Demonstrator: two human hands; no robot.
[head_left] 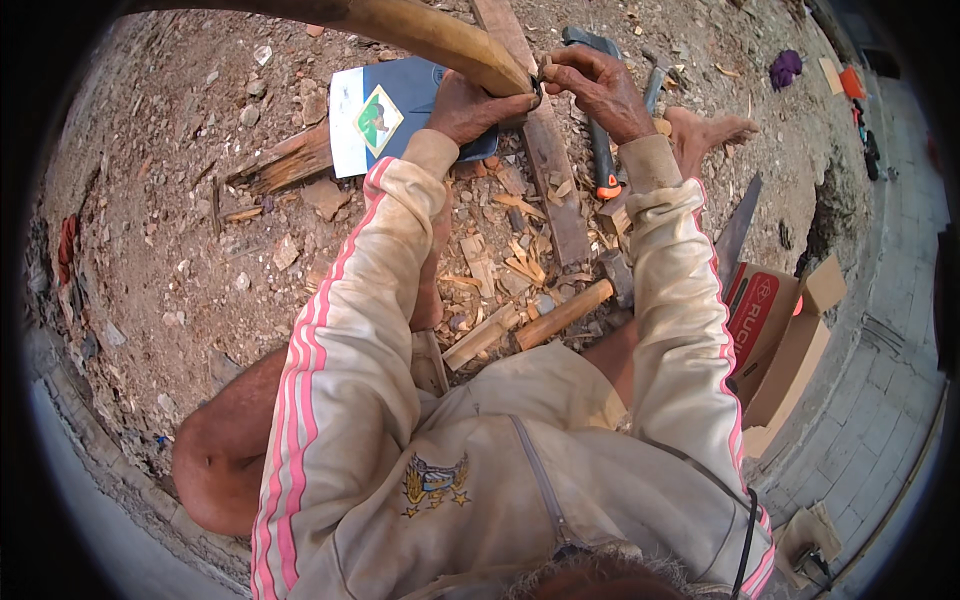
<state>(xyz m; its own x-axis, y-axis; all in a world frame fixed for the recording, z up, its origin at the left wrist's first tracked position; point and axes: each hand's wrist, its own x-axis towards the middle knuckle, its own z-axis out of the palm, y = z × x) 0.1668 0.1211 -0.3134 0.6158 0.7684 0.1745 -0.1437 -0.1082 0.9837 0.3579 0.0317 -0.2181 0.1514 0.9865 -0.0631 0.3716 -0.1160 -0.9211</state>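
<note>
A long, rounded wooden pole [455, 45] comes in from the upper left and ends between my hands. My left hand [470, 110] is closed around its end from below, thumb pointing right. Against the tip of the pole sits a small dark piece [537, 90], too small to name. My right hand [605, 92] pinches at that spot with thumb and fingers, which hide most of what they hold. Below both hands lies a long wooden plank [555, 180]. A dark blue flat folder or sheet [405, 85] with a diamond-shaped picture lies partly under my left hand.
A tool with a black and orange handle [605, 165] lies by my right wrist. Closer in is a wooden-handled hammer [565, 315] among wood chips. At the right are a saw blade [738, 225] and an opened cardboard box [780, 350]. Split wood [290, 160] lies left.
</note>
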